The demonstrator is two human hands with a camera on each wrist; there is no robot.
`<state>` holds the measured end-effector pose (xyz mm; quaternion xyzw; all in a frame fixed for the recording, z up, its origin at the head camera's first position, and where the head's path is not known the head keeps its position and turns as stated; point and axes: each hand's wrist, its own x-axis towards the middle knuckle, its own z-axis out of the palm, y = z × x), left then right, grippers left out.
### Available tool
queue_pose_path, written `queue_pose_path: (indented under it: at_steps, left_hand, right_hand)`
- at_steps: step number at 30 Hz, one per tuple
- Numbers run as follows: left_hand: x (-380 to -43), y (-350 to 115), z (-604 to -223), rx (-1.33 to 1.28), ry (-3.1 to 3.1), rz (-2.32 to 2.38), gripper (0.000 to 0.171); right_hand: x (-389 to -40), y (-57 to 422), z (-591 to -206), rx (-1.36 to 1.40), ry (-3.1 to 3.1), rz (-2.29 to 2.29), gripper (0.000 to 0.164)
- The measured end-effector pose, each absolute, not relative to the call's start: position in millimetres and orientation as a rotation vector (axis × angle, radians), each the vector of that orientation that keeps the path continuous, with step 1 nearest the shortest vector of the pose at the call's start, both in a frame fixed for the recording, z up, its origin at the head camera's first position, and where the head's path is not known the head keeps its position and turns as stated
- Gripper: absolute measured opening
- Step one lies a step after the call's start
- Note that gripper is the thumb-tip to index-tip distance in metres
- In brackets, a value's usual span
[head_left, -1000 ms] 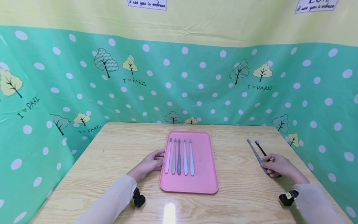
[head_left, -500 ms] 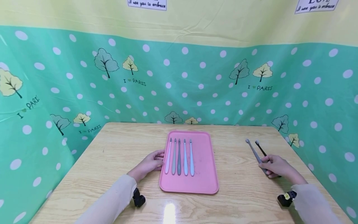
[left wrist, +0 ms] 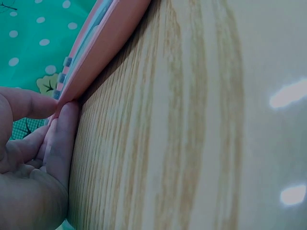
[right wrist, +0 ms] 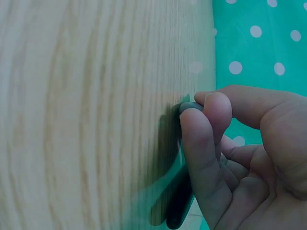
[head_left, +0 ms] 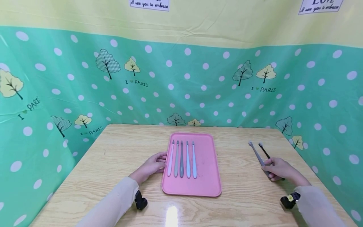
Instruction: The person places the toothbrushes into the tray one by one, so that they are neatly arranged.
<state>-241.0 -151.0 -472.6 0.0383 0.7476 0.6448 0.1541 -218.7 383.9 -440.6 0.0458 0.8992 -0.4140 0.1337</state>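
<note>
My left hand (head_left: 154,164) is at the left edge of a pink tray (head_left: 209,164); in the left wrist view its fingers and thumb pinch the tray's rim. On the tray several toothbrushes lie side by side, heads away from me, among them a pink toothbrush (head_left: 170,159), a dark grey toothbrush (head_left: 181,160) and a pale blue toothbrush (head_left: 194,162). To the right, my right hand (head_left: 279,168) pinches the handle of a grey toothbrush (head_left: 256,155) close over the table. A black toothbrush (head_left: 265,151) lies beside it, its handle partly hidden under that hand.
The wooden table (head_left: 133,138) ends at the back against a green dotted curtain (head_left: 181,88), which also runs along both sides. Bare table surface separates the tray from the two toothbrushes on the right.
My right hand has shifted slightly left, and the grey toothbrush's head has moved left with it, a bit farther from the black one. The left hand and tray have not moved.
</note>
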Motion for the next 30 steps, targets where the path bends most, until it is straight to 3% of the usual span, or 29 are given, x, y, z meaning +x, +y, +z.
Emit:
queue_pose_path:
  at_steps: [30]
  left_hand:
    - [-243,-150,-475,0.118,2.110,1.901,0.063]
  right_hand:
    - [-218,364,-442,0.030,2.373,-1.459,0.055]
